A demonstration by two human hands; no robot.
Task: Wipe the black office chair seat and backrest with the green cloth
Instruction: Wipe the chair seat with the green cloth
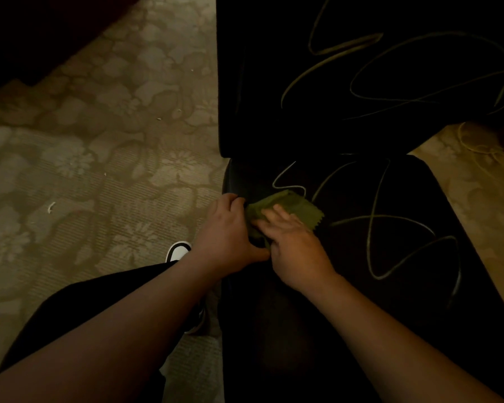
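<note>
We have both hands on the cloth [285, 209]. It lies bunched on the seat [390, 257], near the seat's left edge. Our left hand [227, 231] pinches the cloth's left side, fingers curled tight. Our right hand [296, 245] lies flat on top, pressing it down. Past our hands stands the backrest [332, 82]. Left of our hands is carpet [99, 155] and our shoe [177, 251].

Seat [390, 257] open to the right of both hands, bare black surface with only thin pale scribble lines. Backrest [361, 77] rises as a wall at the far edge. Left edge of seat drops to patterned carpet [85, 170], clear there but for a shoe [177, 251] near the left hand [227, 231].
</note>
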